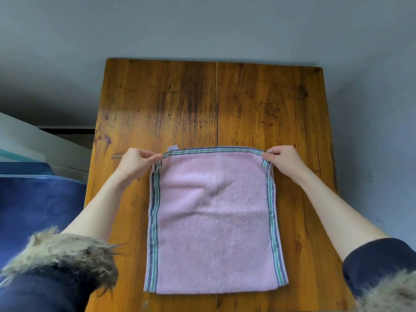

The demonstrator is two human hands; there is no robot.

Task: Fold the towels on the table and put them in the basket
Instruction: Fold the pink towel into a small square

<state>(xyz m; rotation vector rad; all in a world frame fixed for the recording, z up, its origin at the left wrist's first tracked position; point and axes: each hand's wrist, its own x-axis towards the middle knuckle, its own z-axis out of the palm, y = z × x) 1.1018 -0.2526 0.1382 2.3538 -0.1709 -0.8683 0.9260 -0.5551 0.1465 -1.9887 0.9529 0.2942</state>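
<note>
Item: pink towel [213, 221], terry, with green and dark striped borders down both long sides and along the far edge. We find it lying flat on the wooden tabletop [180, 97], near edge towards us, far edge about mid-table. A small white tag [172, 147] shows at its far left corner. A shallow crease runs across the middle.

Hands: our left hand [135, 163] pinches the far left corner between thumb and fingertips; our right hand [282, 162] pinches the far right corner likewise. Both grips sit at the very corners, and the far edge runs taut and straight between them.

Basket: not in view; we cannot say where it stands.

Step in hand, as we judge it: the first fold, far edge brought onto near edge.

Handling notes: we keep the tension even between both corners so the border stays straight. We lift just clear of the cloth, draw both corners towards us together, and lay stripe upon stripe along each side. We would smooth the middle crease before pressing the fold, or it may set in. The tag is best tucked inside.

Adjoining: a blue bed [33, 199] lies left of the tabletop.
</note>
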